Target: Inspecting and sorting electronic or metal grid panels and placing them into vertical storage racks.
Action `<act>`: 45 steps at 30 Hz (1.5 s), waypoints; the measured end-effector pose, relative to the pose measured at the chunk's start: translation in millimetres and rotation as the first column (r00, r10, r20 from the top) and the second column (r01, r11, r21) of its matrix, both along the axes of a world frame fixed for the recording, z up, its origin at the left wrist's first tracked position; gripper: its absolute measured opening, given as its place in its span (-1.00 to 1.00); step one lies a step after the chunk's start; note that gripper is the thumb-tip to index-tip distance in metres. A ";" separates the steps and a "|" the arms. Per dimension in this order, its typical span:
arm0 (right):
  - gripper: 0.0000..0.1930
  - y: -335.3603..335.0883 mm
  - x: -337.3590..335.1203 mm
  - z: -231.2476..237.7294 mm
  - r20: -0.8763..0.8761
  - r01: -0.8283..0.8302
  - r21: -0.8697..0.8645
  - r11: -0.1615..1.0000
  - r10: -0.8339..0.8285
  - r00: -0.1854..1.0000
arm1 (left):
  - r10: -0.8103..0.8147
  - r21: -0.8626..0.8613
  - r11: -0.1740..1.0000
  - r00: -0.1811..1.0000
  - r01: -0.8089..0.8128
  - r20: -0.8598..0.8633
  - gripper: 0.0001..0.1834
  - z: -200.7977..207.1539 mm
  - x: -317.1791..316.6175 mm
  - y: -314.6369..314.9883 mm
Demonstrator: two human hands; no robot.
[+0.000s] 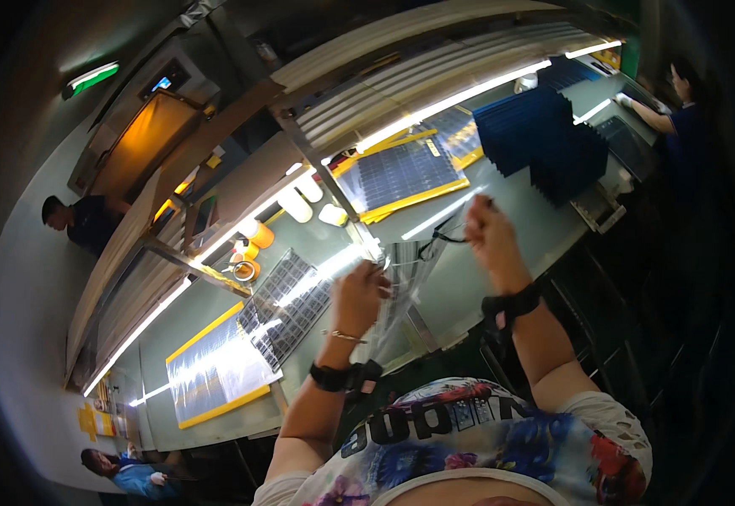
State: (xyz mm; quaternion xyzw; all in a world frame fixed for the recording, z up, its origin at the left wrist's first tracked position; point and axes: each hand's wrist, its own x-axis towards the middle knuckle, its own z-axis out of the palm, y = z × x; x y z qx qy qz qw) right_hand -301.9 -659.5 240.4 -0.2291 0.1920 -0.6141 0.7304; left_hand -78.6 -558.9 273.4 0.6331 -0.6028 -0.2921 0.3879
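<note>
My left hand (359,297) is closed, its fingers pinched at the edge of a clear plastic film (407,268) that hangs over the table's front part. Higher and to the right, my right hand (489,234) is closed at the end of a thin black looped item (443,237), which looks like eyeglasses or a cord. That item reaches from the right fingers toward the top of the film. Left of my left hand lies a dark gridded sheet (287,305), partly over a clear-covered panel with yellow edges (220,367).
Yellow-edged gridded sheets (401,181) lie at the back, beside stacked dark blue panels (540,139). White bottles (296,205) and orange containers (254,234) stand by the shelf post (321,173). Lit shelves overhang the table. Other people work at far right, far left and lower left.
</note>
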 end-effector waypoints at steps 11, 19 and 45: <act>-0.89 -17.2 -240.6 -108.2 -0.386 0.774 0.197 0.602 -0.678 0.625 | 0.043 0.109 0.993 0.999 -0.045 0.025 -0.75 27.8 33.3 23.1; -0.79 56.0 -274.8 -227.3 -0.420 0.746 0.439 0.500 -0.620 0.663 | 0.404 -0.086 0.850 0.749 -0.520 -0.526 -0.75 23.8 220.8 91.6; -0.63 -48.4 156.4 -140.5 -0.907 -0.342 0.136 0.930 0.256 0.334 | 0.268 0.731 0.363 -0.687 -0.578 -0.676 -0.63 -330.1 306.0 113.2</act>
